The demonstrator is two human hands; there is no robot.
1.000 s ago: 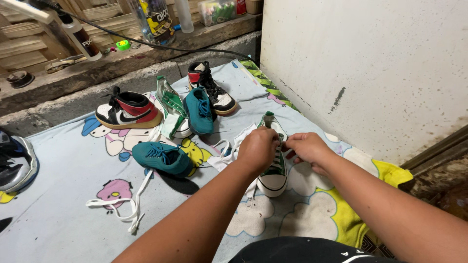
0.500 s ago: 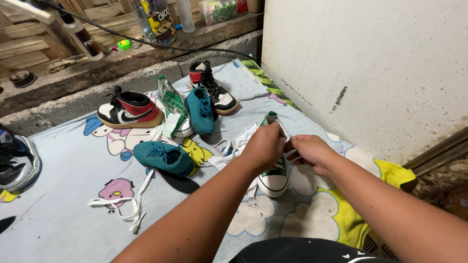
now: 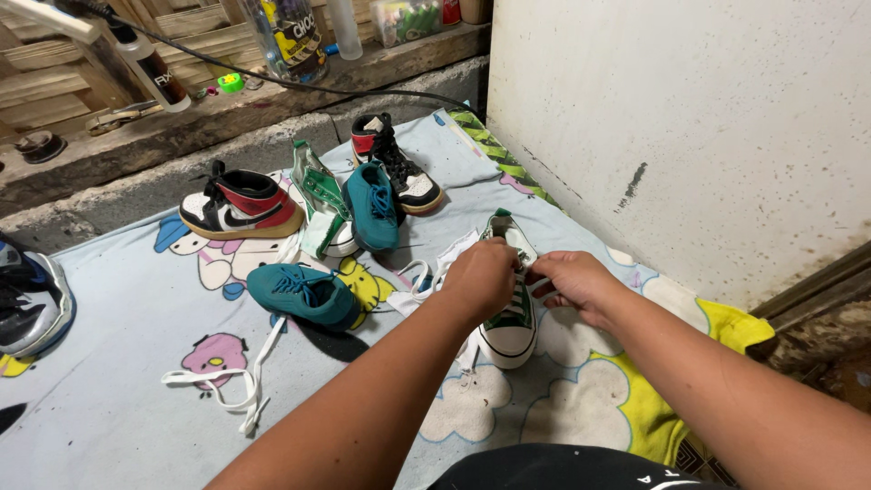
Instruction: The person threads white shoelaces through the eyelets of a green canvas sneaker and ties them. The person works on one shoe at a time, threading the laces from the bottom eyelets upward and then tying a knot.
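Observation:
A green canvas sneaker (image 3: 511, 313) with a white toe cap stands on a cartoon-printed sheet (image 3: 118, 363), toe toward me. My left hand (image 3: 481, 277) is closed over its left side and pinches a white lace (image 3: 435, 268). My right hand (image 3: 570, 283) grips the lace end at the sneaker's right side. Both hands touch the shoe above its eyelets. The fingertips are hidden behind the hands.
Two teal sneakers (image 3: 304, 292) (image 3: 372, 204), a second green sneaker (image 3: 318, 195), and two red-black-white high-tops (image 3: 238, 204) (image 3: 395, 163) lie on the sheet. A loose white lace (image 3: 236, 381) lies at left. A grey-blue shoe (image 3: 27, 295) is at far left. A white wall (image 3: 689, 118) rises at right, a ledge with bottles (image 3: 290, 36) behind.
Both hands have shifted slightly along the green sneaker while working the lace; the shoes on the sheet stay put.

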